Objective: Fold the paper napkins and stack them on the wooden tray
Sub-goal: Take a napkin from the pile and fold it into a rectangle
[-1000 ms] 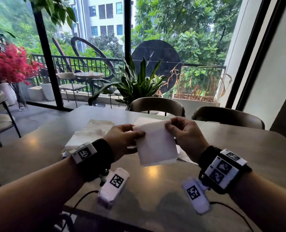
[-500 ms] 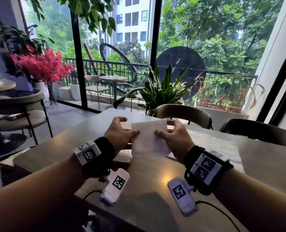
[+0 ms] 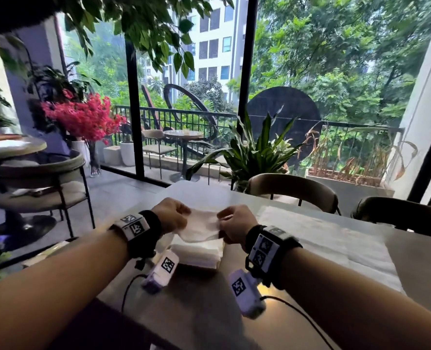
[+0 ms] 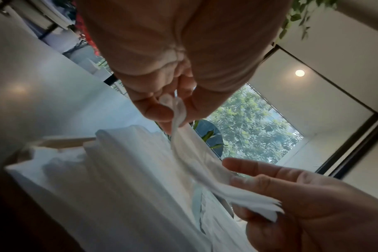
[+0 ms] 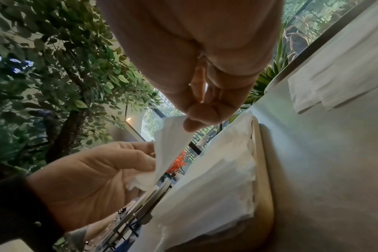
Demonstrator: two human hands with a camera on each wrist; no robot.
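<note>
I hold one folded white napkin [image 3: 204, 227] between both hands, just above a stack of folded napkins [image 3: 196, 253]. My left hand [image 3: 185, 214] pinches its left edge and my right hand [image 3: 222, 219] pinches its right edge. The napkin sags limply in the middle. The left wrist view shows the left hand [image 4: 173, 109] with thumb and fingers closed on the napkin [image 4: 196, 160]. The right wrist view shows the right hand [image 5: 192, 119] pinching a corner of the napkin [image 5: 168, 145]. The stack [image 5: 216, 179] sits in the wooden tray [image 5: 264, 170].
Flat unfolded napkins [image 3: 323, 238] lie on the grey table [image 3: 411, 274] to the right of my hands. Two chairs [image 3: 292, 190] stand at the far side. The tray is near the table's left edge; beyond it are the floor and another chair [image 3: 37, 180].
Both hands carried the napkin to the left and lowered it over the stack on the tray. It was held up flat before and now sags. My head turned left.
</note>
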